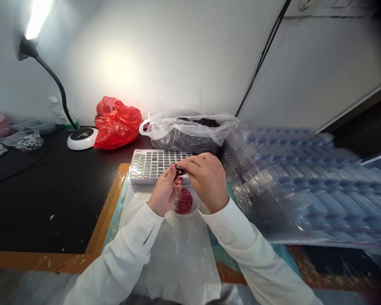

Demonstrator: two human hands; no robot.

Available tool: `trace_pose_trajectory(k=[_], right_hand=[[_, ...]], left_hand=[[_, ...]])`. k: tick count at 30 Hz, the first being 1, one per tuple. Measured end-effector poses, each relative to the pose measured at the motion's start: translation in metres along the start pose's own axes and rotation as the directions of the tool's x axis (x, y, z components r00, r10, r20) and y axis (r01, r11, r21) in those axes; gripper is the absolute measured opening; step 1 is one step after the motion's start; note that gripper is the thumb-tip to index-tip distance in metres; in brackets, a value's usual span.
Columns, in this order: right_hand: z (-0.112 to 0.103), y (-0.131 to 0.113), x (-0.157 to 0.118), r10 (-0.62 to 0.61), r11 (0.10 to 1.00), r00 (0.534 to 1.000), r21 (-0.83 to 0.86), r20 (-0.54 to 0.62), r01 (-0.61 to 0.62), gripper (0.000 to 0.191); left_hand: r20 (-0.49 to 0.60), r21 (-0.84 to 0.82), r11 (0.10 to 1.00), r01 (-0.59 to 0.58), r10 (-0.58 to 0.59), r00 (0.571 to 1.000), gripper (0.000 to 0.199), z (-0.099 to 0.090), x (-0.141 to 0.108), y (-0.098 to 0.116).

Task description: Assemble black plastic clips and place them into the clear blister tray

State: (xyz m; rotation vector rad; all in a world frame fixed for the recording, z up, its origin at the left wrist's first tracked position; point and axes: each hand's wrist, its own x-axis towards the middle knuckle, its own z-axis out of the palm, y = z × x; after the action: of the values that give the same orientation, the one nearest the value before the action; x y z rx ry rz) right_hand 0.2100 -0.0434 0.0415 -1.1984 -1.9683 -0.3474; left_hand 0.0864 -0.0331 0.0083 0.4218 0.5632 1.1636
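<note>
A small black part [180, 171] with a copper-coloured spot sits between the fingertips of both hands. My left hand [165, 190] is closed, pinching it from the left with thumb and fingers. From the right, my right hand [208, 180] closes its fingertips on the part's upper edge. Just below the hands is a clear round bowl [196, 205] holding many thin dark-red pieces [184, 201]. Behind them lies a white gridded tray [136, 181] with rows of small rectangular parts, its right portion hidden by my right hand.
At the back stand a red plastic bag [117, 123] and a clear bag [184, 135] of black items. Stacked clear plastic trays [305, 182] fill the right side. A desk lamp [81, 138] and tubs of small parts [28, 140] are at left. White sheeting [178, 258] covers the front.
</note>
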Motion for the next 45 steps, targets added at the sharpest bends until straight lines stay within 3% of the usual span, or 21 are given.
trace_pose_trajectory(k=[14,17,22,27,31,34,36,37,39,41,43,45], right_hand=[[-0.006,0.008,0.002,-0.189,0.982,0.982,-0.034,-0.016,0.188,0.029],[-0.005,0.008,0.002,-0.133,0.99,0.991,0.043,-0.011,0.133,0.029],[-0.006,0.007,0.003,0.087,0.963,0.993,0.262,-0.085,-0.062,0.023],[-0.005,0.01,0.0,0.012,0.987,0.988,0.161,-0.155,0.013,0.03],[-0.006,0.01,0.0,-0.076,0.99,0.99,0.109,-0.118,0.089,0.029],[-0.011,0.011,-0.001,-0.011,0.987,0.995,0.16,-0.098,0.027,0.028],[-0.013,0.013,-0.004,0.019,0.984,1.0,0.177,0.003,-0.019,0.022],[-0.013,0.013,-0.006,-0.005,0.985,0.994,0.172,0.105,-0.013,0.019],[-0.009,0.011,-0.012,-0.116,0.985,0.92,0.159,0.375,0.06,0.016],[0.0,0.007,-0.016,-0.205,0.979,0.767,0.135,0.609,0.155,0.015],[0.012,0.001,-0.017,-0.22,0.969,0.625,0.094,0.749,0.228,0.017],[0.023,-0.004,-0.016,-0.207,0.96,0.534,0.066,0.82,0.271,0.018]], left_hand=[[-0.001,-0.03,0.999,0.013,-0.013,1.0,0.043,0.001,0.0,0.001],[0.0,-0.026,1.0,0.007,-0.007,1.0,0.042,0.002,-0.001,0.003],[0.021,-0.003,0.999,0.033,-0.033,0.999,0.052,0.005,-0.003,0.007],[0.062,-0.021,0.999,0.03,-0.029,0.998,0.054,0.005,-0.004,0.006],[0.044,-0.033,0.999,0.012,-0.011,0.999,0.046,0.004,-0.001,0.007],[0.016,-0.028,1.0,-0.013,0.013,1.0,0.034,0.004,0.001,0.016],[-0.005,-0.05,0.998,-0.039,0.039,0.999,0.03,0.005,0.003,0.024],[-0.015,-0.065,0.996,-0.053,0.053,0.999,0.029,0.005,0.004,0.028],[-0.03,-0.093,0.992,-0.08,0.077,0.997,0.028,0.004,0.005,0.035],[-0.039,-0.111,0.989,-0.094,0.09,0.995,0.027,0.001,0.007,0.038],[-0.039,-0.122,0.988,-0.099,0.095,0.995,0.027,-0.002,0.009,0.039],[-0.043,-0.126,0.987,-0.1,0.095,0.995,0.028,-0.004,0.011,0.039]])
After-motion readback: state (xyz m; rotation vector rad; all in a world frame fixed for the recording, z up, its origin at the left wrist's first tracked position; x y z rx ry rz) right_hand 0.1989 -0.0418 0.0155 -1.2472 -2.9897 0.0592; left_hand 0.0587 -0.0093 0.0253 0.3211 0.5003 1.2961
